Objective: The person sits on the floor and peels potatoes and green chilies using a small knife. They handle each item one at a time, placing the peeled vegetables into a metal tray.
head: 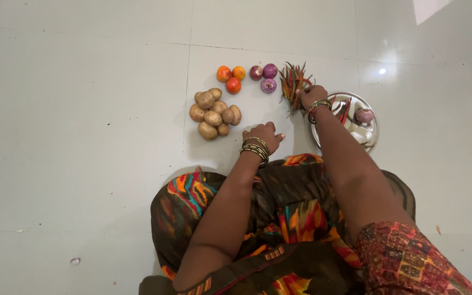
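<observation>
Right hand [312,96] was closed in a loose grip on the near end of a bunch of red and green chillies [293,83], which lay on the pale tiled floor [83,136] just left of a round steel plate [371,136]. Whether the fingers actually pinched a few pods or only rested on them could not be told from above. Left hand [263,134] was curled, holding nothing, knuckles down on the floor in front of the person's patterned skirt [296,213].

As a judgement of progress: the produce seemed largely sorted by kind already. A heap of potatoes [214,113] sat to the left, three tomatoes [231,78] beyond them, and three purple onions [264,77] between the tomatoes and the chillies, each group apart from the next. The plate held one more onion [364,114], a few stray chillies [345,109] and some pale pieces [360,134] (too small to name with confidence). So what appeared left was the plate's remaining contents and the chilli bunch under the right hand; the potatoes, tomatoes and onions on the floor looked settled.
</observation>
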